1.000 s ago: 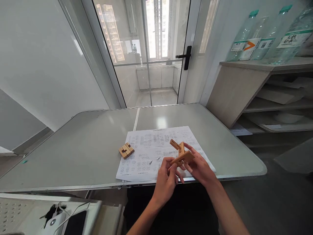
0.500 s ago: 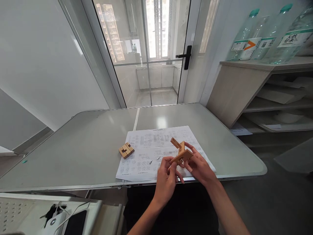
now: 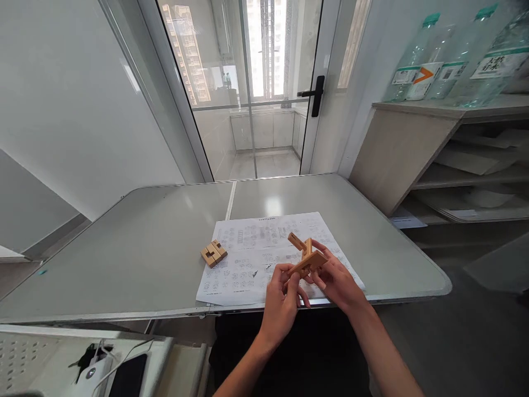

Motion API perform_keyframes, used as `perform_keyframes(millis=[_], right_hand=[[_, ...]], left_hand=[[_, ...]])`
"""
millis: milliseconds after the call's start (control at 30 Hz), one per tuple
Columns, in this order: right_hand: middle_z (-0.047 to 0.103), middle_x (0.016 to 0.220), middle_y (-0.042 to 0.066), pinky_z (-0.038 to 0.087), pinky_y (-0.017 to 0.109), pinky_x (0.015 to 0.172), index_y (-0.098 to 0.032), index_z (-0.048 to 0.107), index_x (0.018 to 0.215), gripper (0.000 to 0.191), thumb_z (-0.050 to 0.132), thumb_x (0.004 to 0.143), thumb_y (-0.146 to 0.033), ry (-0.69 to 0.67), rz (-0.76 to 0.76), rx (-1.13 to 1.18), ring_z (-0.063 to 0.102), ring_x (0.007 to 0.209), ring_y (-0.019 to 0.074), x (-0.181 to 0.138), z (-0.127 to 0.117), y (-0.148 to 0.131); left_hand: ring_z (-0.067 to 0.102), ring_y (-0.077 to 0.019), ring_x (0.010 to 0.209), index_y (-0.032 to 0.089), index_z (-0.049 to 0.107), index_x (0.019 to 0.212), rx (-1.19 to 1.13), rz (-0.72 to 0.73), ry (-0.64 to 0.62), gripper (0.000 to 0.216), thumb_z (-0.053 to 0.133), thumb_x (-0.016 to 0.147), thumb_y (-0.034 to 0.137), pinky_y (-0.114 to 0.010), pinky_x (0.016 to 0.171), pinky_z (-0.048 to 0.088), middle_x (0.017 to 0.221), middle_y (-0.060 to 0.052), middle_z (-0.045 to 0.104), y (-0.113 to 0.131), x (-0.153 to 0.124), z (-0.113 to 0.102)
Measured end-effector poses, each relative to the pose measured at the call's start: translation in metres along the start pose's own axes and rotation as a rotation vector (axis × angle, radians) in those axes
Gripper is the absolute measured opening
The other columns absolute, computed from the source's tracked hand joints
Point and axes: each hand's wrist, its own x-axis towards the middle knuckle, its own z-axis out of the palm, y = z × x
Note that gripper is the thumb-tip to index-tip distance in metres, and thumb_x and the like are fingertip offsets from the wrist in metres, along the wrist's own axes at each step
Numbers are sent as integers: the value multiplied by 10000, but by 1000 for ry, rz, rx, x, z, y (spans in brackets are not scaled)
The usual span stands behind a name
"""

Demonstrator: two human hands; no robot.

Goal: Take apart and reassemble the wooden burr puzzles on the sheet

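Above the near edge of the table, my left hand (image 3: pixel 283 292) and my right hand (image 3: pixel 336 278) are both closed on a wooden puzzle assembly (image 3: pixel 308 261). Its notched pieces are joined, with one stick pointing up and to the left. My left fingers pinch its lower left end, while my right thumb and fingers grip the right side. My fingers hide part of the underside. A second group of wooden puzzle pieces (image 3: pixel 214 253), laid side by side with dark notches, rests on the left edge of a printed sheet (image 3: pixel 243 231) covered with small diagrams.
The grey table (image 3: pixel 124 253) has a seam down its middle. Below its front left edge, a white surface holds a black phone (image 3: pixel 129 376), a white charger (image 3: pixel 93 375) with cable, and keys (image 3: pixel 86 358). Plastic bottles (image 3: pixel 413 71) stand on the shelf unit (image 3: pixel 407 143) at right. Behind is a glass door.
Almost nothing differs. Both hands keep the same hold on the wooden puzzle assembly, with only a very slight shift of the left fingers.
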Motion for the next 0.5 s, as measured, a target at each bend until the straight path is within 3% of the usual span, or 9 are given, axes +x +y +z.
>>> perform_keyframes(millis=[233,500], right_hand=[[542,524,-79,443,259,617,-247,468,1441,567,706,945,-384,-47,-4,64,472,496,122,2,-3,2],[595,619,-67,456,245,601,-238,458,1426,572,724,939,-375,-38,-17,57,467,497,103,1,1,2]], left_hand=[[629,-90,549,203,523,1078,2,-15,-4,277,501,1047,477,-239,554,443,989,-41,727,-2,1,0],[618,-85,530,197,525,1066,-31,-25,32,303,522,1028,498,-231,530,440,971,-40,718,-1,3,2]])
